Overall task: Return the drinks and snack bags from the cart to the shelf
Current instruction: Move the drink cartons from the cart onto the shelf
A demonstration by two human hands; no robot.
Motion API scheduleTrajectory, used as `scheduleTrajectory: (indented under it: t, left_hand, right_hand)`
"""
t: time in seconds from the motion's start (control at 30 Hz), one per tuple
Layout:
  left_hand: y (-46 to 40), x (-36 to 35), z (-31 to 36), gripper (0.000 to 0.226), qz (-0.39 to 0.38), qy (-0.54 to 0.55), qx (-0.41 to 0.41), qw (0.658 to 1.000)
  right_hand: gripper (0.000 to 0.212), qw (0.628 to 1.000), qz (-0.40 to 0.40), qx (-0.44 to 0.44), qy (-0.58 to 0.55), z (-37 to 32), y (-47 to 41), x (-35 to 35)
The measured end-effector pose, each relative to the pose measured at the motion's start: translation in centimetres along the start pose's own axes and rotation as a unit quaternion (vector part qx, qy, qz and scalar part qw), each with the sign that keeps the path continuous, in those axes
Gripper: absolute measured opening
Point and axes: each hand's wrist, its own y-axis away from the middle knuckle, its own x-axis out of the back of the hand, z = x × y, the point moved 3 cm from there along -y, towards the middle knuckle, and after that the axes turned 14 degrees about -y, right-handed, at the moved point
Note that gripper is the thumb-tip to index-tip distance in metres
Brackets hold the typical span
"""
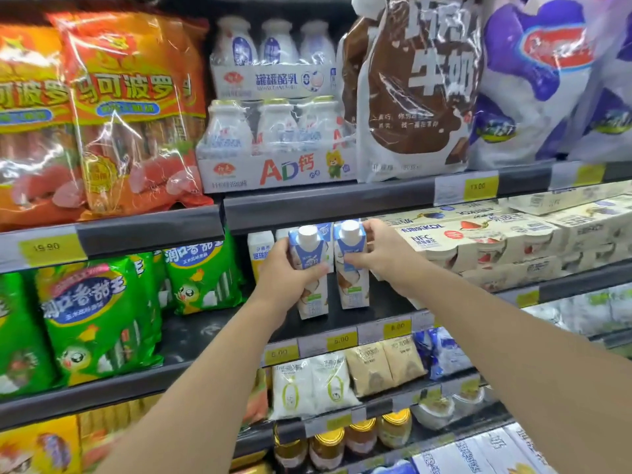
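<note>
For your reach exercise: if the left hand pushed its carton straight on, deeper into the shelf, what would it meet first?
Probably the white and yellow carton standing behind. The left hand grips the left blue-and-white carton just in front of it; depth between them is unclear.

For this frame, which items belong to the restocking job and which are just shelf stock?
In the job:
- left white-capped blue-and-white drink carton, held in the left hand
- right matching drink carton, held in the right hand
- dark shelf under both

Just stock:
- green snack bags
- orange sausage packs
- brown milk bag
- yoghurt cup packs
</note>
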Motion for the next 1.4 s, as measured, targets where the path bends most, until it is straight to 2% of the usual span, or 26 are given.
scheduleTrajectory:
  t: [0.1, 0.2, 0.3, 0.4, 0.5, 0.57, 0.87, 1.03, 1.4]
  left_hand:
    - [-1.0, -0.5, -0.3, 0.05, 0.022, -0.002, 0.017, 1.0]
    - [-1.8, -1.0, -0.4, 0.05, 0.05, -0.052, 0.007, 0.997]
    - [-1.7, -1.2, -0.3, 0.058, 0.076, -0.098, -0.003, 0.992]
    - [-1.0, -0.9, -0.6, 0.06, 0.075, -0.162, -0.01, 0.984]
    - [-0.8, -0.9, -0.9, 0.049, 0.062, -0.232, -0.015, 0.971]
    - [-0.9, -1.2, -0.7, 0.045, 0.065, -0.245, -0.016, 0.967]
    - [-2.6, -3.7, -0.6, 0.042, 0.097, -0.22, -0.024, 0.97]
    - [-3.0, -4.1, -1.0, 0.05, 0.113, -0.207, -0.012, 0.972]
    - [-3.5, -4.2, -1.0, 0.049, 0.103, -0.207, 0.001, 0.973]
  right_hand:
    - [0.046, 1.0, -0.014, 0.001, 0.008, 0.0, -1.1, 0.3]
    - [0.038, 0.994, -0.032, 0.018, 0.104, -0.6, -1.6, 0.8]
    - [0.022, 0.961, -0.051, 0.084, 0.259, -2.2, -1.3, 0.9]
    - [0.03, 0.931, -0.068, 0.122, 0.336, -3.0, -1.1, 0.8]
    - [0.047, 0.923, -0.064, 0.116, 0.361, -2.7, -1.6, 1.2]
    - [0.05, 0.921, -0.055, 0.096, 0.374, -2.4, -2.0, 1.7]
    - [0.029, 0.916, -0.025, 0.08, 0.392, -2.7, -2.1, 2.9]
    - [0.027, 0.916, -0.026, 0.058, 0.396, -2.8, -2.3, 2.9]
    - [0.034, 0.898, -0.027, 0.065, 0.435, -2.8, -2.0, 2.7]
